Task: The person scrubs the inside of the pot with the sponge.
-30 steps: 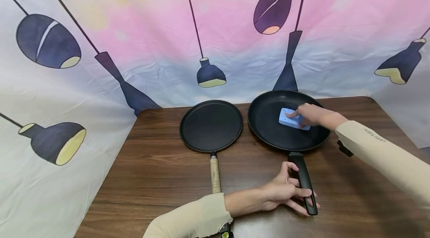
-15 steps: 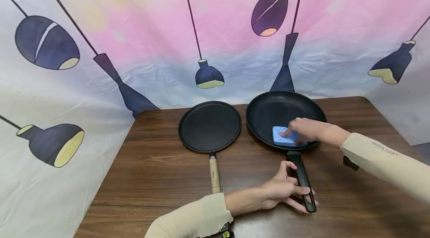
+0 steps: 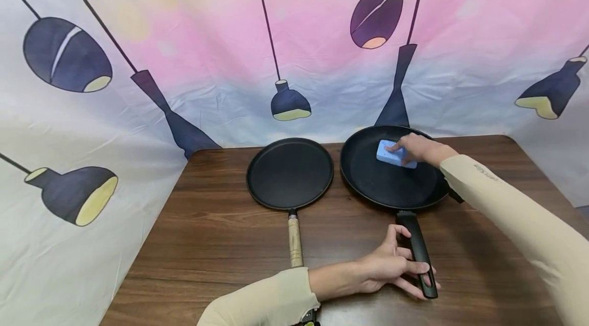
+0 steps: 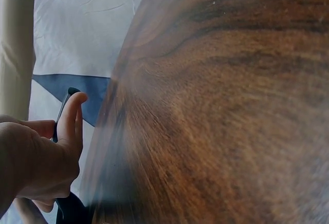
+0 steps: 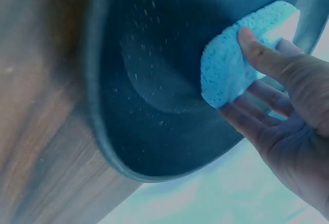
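A black frying pan [image 3: 386,188] lies on the wooden table with its black handle [image 3: 417,247] toward me. Near the handle's end, my left hand [image 3: 391,267] grips it between thumb and fingers; the left wrist view shows the same hand [image 4: 46,157] from the side. In the far half of the pan, my right hand [image 3: 421,148] holds a light blue sponge [image 3: 388,155] against the inner surface. The right wrist view shows the thumb on the porous sponge [image 5: 226,70] and fingers along its edge. Small pale specks or droplets dot the pan's inside.
Left of the frying pan lies a flat black crepe pan [image 3: 290,175] with a wooden handle [image 3: 295,241], partly hidden by my left forearm. A fabric backdrop [image 3: 221,60] printed with lamps hangs behind the table [image 3: 207,244].
My right hand first drew the sponge toward the pan's near rim, then pushed it back to the far part. My left hand keeps its grip on the handle.
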Demonstrator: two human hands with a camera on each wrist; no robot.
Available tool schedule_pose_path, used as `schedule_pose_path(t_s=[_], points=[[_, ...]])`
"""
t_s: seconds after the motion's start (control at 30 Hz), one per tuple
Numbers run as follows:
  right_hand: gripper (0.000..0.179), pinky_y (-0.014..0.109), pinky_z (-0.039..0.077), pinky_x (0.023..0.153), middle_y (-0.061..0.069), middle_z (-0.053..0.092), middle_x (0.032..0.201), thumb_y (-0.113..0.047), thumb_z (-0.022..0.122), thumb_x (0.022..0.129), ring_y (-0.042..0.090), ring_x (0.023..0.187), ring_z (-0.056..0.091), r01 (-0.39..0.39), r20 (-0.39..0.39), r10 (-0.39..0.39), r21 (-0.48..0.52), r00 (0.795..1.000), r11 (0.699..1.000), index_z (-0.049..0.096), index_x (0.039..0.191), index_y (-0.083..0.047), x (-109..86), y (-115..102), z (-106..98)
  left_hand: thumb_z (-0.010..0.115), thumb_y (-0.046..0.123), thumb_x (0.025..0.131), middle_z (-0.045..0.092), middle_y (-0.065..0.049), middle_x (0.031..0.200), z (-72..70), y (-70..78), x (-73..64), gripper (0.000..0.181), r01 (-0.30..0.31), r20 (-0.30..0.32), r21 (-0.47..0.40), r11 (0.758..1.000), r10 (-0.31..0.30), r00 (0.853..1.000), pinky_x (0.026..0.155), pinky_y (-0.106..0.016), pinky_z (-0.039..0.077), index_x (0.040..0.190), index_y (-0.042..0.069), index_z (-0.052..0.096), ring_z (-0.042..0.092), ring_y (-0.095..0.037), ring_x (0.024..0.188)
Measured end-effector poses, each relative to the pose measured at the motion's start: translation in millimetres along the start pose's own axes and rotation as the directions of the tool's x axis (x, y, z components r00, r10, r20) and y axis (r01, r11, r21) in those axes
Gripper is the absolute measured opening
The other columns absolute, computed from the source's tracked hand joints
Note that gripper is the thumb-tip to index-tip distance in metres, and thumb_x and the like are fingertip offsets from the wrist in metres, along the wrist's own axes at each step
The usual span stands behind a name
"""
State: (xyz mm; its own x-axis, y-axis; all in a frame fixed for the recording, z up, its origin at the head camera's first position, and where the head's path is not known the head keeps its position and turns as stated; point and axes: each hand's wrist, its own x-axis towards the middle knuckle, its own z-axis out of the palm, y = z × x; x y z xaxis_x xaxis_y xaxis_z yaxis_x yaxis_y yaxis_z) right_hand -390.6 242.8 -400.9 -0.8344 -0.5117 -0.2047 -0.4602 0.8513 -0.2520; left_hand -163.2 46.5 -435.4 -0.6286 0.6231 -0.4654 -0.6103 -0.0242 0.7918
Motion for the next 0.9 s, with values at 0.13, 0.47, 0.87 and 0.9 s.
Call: schedule_pose_path(t_s=[0.13, 0.47, 0.87, 0.9], points=[[0.061, 0.041, 0.051, 0.077, 0.039, 0.051, 0.138, 0.002, 0.070, 0.093, 0.041, 0.103, 0.064, -0.124, -0.003, 0.124, -0.017, 0.992, 0.992, 0.048, 0.149, -0.003, 6.4, 4, 0, 0.061, -0.007, 0.098, 0.074, -0.022, 0.109, 2.5, -1.5, -1.9, 0.046, -0.003, 0.002, 0.002, 1.000, 0.003, 1.000, 0.091, -0.067, 0.051, 0.116, 0.026, 0.034, 0.066, -0.052, 0.112], [0.061, 0.036, 0.047, 0.068, 0.034, 0.061, 0.118, -0.006, 0.072, 0.094, 0.024, 0.072, 0.057, -0.139, -0.002, 0.140, -0.102, 0.990, 0.985, 0.048, 0.150, -0.004, -5.2, 3, -1, 0.062, -0.009, 0.097, 0.075, -0.021, 0.103, 2.0, 1.1, -2.4, 0.046, -0.033, -0.017, 0.033, 0.999, 0.034, 0.999, 0.087, -0.064, 0.055, 0.115, 0.024, 0.035, 0.069, -0.051, 0.108], [0.065, 0.031, 0.049, 0.065, 0.021, 0.072, 0.102, -0.020, 0.085, 0.083, 0.011, 0.066, 0.057, 0.055, 0.059, -0.051, -0.057, 0.997, 0.997, 0.061, 0.141, -0.005, -62.6, -13, 7, 0.062, -0.007, 0.097, 0.074, -0.022, 0.104, -1.2, 4.3, -4.3, 0.047, -0.024, -0.019, 0.049, 0.999, 0.025, 1.000, 0.086, -0.064, 0.056, 0.119, 0.022, 0.033, 0.069, -0.051, 0.107], [0.065, 0.031, 0.051, 0.066, 0.021, 0.072, 0.102, -0.021, 0.086, 0.082, 0.012, 0.069, 0.059, 0.061, 0.051, -0.058, -0.069, 0.997, 0.996, 0.062, 0.140, -0.007, -66.4, -16, 8, 0.062, -0.007, 0.097, 0.074, -0.022, 0.104, -1.0, 4.2, -4.4, 0.047, -0.022, -0.020, 0.051, 0.998, 0.023, 1.000, 0.086, -0.063, 0.056, 0.119, 0.022, 0.033, 0.070, -0.051, 0.106]])
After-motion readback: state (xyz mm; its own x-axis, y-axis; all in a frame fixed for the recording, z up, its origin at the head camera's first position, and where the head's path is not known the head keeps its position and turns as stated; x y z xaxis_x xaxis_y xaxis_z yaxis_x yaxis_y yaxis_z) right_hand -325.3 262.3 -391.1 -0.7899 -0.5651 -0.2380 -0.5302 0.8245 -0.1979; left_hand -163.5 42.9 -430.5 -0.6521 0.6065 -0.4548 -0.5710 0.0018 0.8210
